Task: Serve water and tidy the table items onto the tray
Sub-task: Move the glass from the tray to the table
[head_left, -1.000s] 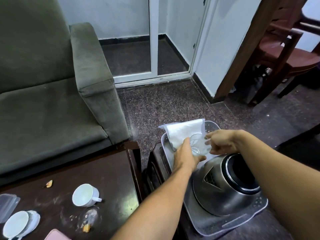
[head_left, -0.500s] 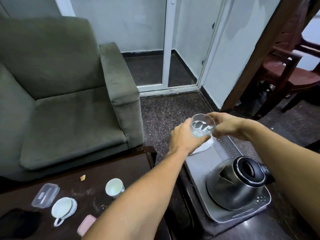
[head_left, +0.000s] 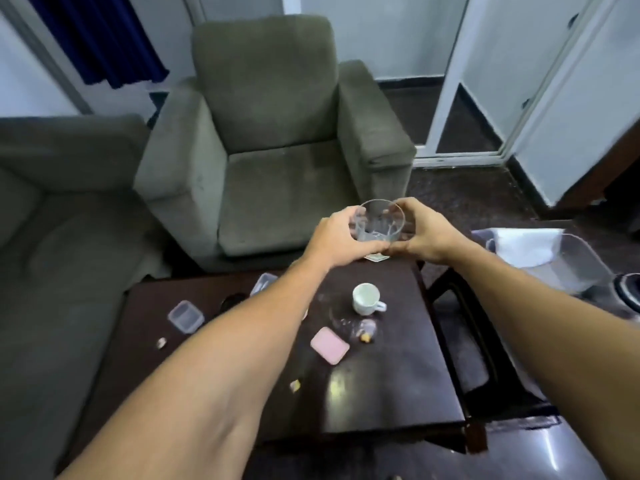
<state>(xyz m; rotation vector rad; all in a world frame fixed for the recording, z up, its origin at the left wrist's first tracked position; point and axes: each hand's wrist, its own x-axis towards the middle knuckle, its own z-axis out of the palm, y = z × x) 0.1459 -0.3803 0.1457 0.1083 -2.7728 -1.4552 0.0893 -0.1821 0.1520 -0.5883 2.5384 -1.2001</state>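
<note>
The glass is held upright between both hands above the far edge of the dark table, with a little water seen at its bottom. The left hand is wrapped around the side of the glass nearer the sofa, and the right hand is closed on the opposite side, so that the glass is gripped from both flanks. Just below the glass, a small pale piece is seen at the far edge of the table; what it is cannot be told. Toward the middle of the table a white cup is set on its own, its handle turned to the right. Nearer the camera from the cup, a pink square object lies flat on the table, and a clear small item is seen between the two. At the left part of the table a clear plastic box is placed, and another clear box is partly hidden behind the left forearm. Beyond the table a green armchair is faced. To the right of the table, a grey tray with a white cloth is partly seen.
</note>
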